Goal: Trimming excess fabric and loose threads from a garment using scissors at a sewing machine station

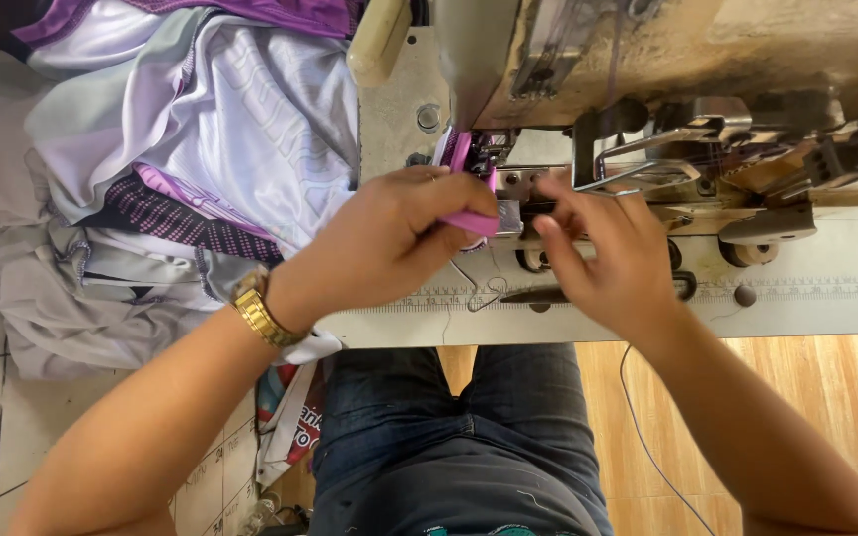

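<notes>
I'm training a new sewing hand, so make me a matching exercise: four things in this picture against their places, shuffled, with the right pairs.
Things:
1. pink strip
2. gold watch
3. garment pile
4. scissors

Places:
A. on the left wrist
B. on the machine bed, below the right hand
C. pinched in the left hand, at the presser foot
D. heaped left of the machine

Pairs: 1-C, 2-A, 3-D, 4-B
</notes>
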